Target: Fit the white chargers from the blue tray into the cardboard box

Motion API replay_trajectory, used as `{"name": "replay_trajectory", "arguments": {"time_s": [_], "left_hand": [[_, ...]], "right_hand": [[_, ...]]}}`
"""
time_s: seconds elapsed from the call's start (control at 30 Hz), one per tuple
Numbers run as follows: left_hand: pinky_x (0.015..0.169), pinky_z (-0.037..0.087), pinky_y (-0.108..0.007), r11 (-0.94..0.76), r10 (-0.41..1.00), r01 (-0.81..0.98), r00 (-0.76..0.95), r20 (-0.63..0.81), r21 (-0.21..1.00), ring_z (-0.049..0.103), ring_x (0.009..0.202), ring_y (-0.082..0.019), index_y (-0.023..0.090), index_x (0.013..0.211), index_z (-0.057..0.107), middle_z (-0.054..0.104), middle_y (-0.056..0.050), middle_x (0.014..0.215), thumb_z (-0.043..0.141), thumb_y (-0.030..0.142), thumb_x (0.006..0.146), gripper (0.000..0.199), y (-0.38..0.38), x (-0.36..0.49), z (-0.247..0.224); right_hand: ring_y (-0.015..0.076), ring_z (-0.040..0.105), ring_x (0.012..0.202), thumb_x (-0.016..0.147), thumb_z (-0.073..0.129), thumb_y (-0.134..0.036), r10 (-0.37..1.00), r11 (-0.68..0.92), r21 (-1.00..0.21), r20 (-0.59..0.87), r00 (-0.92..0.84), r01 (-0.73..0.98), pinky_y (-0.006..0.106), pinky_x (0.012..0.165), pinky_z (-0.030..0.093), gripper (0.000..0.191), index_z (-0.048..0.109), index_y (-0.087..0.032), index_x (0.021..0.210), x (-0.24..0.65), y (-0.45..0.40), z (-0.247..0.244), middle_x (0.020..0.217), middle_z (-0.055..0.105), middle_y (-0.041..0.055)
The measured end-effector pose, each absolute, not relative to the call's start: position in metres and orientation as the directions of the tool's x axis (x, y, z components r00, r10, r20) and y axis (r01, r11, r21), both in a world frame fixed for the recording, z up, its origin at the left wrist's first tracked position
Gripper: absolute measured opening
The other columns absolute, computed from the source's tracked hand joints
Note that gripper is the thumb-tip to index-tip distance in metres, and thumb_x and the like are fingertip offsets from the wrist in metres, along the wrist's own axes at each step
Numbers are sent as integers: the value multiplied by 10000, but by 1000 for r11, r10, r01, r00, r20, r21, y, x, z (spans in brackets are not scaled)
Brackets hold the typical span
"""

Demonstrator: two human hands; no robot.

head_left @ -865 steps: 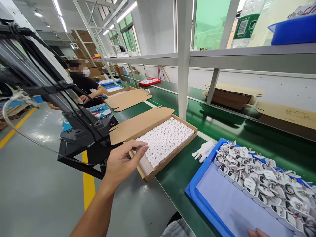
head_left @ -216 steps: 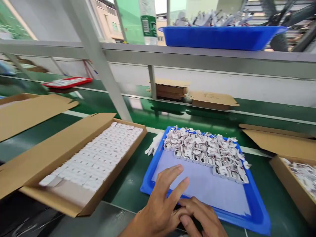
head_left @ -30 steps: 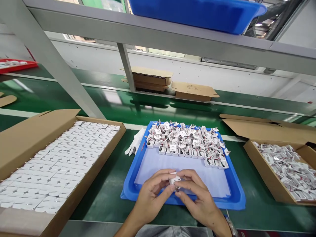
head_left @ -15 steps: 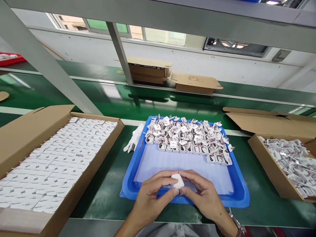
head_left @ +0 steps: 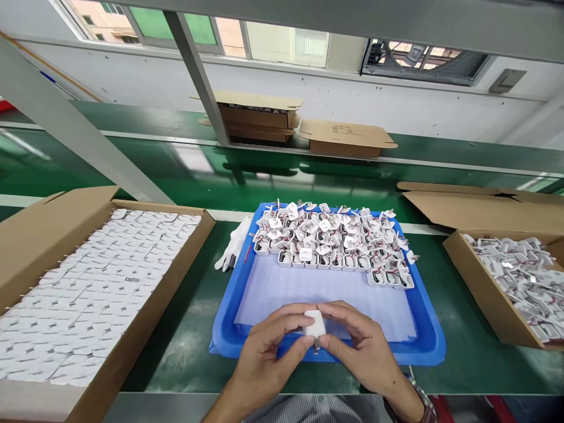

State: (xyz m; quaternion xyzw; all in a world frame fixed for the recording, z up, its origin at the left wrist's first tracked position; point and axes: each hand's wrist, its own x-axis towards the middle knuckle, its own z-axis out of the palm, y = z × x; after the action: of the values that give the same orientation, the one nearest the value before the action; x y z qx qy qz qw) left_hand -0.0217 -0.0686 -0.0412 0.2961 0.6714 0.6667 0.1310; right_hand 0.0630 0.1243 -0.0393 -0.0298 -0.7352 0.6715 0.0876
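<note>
Both my hands hold one small white plug adapter [head_left: 314,323] over the front part of a blue tray [head_left: 220,329]. Its metal prongs point down toward me. My left hand [head_left: 275,346] pinches it from the left, with fingers on the upper edge and the thumb low. From the right, my right hand [head_left: 359,346] grips it the same way, thumb beside the prongs. Beyond my hands, the back of the tray holds many open white plug housings [head_left: 326,235] with red and dark wires and loose pronged covers. White paper [head_left: 282,294] lines the tray.
On the left stands a cardboard box [head_left: 176,282] filled with rows of white pieces [head_left: 101,288]. Another open box [head_left: 484,288] on the right holds wired white parts [head_left: 520,276]. A white glove [head_left: 233,244] lies beside the tray. Cardboard boxes [head_left: 348,135] sit behind, past a metal post [head_left: 194,70].
The adapter has been turned slightly between my fingers, so its prongs show more plainly. Both hands keep their hold. The whole view has tipped a little downward.
</note>
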Motion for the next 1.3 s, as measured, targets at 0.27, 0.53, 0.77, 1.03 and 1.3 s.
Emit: {"name": "replay_trajectory", "arguments": {"time_s": [0.27, 0.53, 0.77, 1.03, 1.3], "left_hand": [[876, 671, -328, -75, 590, 274, -763, 264, 959, 805, 1031, -253, 243, 1111, 798, 802, -126, 1210, 699, 137, 961, 209, -71, -21, -39], [912, 668, -340, -79, 600, 285, -752, 274, 955, 798, 1070, -250, 260, 1127, 808, 804, -110, 1206, 692, 133, 969, 233, -73, -20, -37], [918, 672, -332, -88, 575, 240, -780, 246, 967, 790, 1114, -268, 236, 1127, 800, 805, -126, 1218, 699, 172, 980, 189, -70, -21, -36], [936, 652, -287, -82, 569, 245, -784, 247, 966, 782, 1101, -222, 271, 1140, 795, 798, -84, 1208, 705, 118, 961, 252, -69, -20, -39], [1048, 620, -394, -46, 650, 117, -750, 118, 992, 708, 1289, -287, 307, 1259, 777, 736, -99, 1395, 657, 202, 1018, 289, -70, -23, -41]], "right_hand": [[197, 752, 1019, 955, 782, -288, 133, 121, -989, 104, -986, -88, 296, 904, 622, 293, 765, -304, 1248, 63, 123, -36, 1108, 772, 51], [176, 743, 1079, 931, 775, -180, 135, 113, -991, 87, -987, -72, 275, 978, 606, 372, 730, -343, 1262, 64, 121, -38, 1148, 756, 17], [216, 718, 1235, 955, 733, -178, 126, 97, -994, 59, -990, -47, 365, 1083, 598, 535, 618, -358, 1445, 67, 119, -40, 1365, 689, 59], [206, 701, 1199, 996, 638, -135, 64, 137, -987, 91, -994, -82, 332, 1036, 607, 470, 632, -333, 1423, 65, 119, -36, 1290, 685, 63], [197, 723, 1192, 961, 692, -169, 157, 25, -1000, 11, -988, -8, 358, 1059, 600, 494, 616, -345, 1417, 62, 118, -43, 1311, 714, 51]]}}
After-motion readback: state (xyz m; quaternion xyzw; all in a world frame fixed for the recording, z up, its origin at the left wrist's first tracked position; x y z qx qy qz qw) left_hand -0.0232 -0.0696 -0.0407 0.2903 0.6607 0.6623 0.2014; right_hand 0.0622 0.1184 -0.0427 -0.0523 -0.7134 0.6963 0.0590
